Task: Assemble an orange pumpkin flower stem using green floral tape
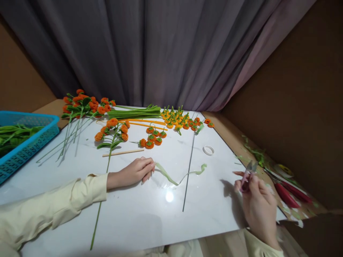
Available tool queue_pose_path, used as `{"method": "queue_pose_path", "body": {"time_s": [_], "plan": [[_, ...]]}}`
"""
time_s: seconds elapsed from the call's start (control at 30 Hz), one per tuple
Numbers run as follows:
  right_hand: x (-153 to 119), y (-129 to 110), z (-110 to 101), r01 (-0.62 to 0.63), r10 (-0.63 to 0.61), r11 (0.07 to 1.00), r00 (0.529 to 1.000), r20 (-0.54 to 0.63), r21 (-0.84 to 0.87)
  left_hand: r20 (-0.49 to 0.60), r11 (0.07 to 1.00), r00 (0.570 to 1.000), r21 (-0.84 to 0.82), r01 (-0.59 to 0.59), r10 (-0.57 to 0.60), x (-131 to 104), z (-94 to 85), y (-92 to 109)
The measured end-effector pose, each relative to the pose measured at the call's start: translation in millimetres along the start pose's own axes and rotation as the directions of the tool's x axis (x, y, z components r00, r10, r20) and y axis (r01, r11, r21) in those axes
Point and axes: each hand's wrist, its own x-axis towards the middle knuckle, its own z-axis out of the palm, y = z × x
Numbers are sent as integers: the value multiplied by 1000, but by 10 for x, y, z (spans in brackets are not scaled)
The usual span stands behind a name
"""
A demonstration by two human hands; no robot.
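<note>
Basket holds green leaves while left fingers pinch pale tape and right fingers curl round pink scissors.

The white tabletop bears orange flowers, green stems, a dark rod and a green strip.

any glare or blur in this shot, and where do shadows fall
Head view: a bright glare spot on the white tabletop, between the left hand and the right hand; head view: a dark shadow just left of the right hand; head view: the scissors it holds look slightly blurred; head view: the curtain is dim.
</note>
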Motion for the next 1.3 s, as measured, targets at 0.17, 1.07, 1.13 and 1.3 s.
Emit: {"method": "queue_pose_path", "body": {"time_s": [0.17, 1.07, 1.13, 1.3], "plan": [[-365, -162, 369, -448, 391, 825, 893, 223, 346, -3, 1000, 1000, 7, -7, 7, -5, -1, -13], [-757, -139, 639, -394, 398, 866, 916, 51, 308, 18, 995, 1000, 99, -14, 12, -18, 1, -24], [-763, -143, 644, -396, 406, 863, 913, 33, 313, 17, 995, 1000, 99, -19, 18, -16, 1, -25], [-777, -150, 650, -396, 413, 863, 910, 13, 315, 20, 994, 1000, 109, -20, 18, -12, 3, -23]]}}
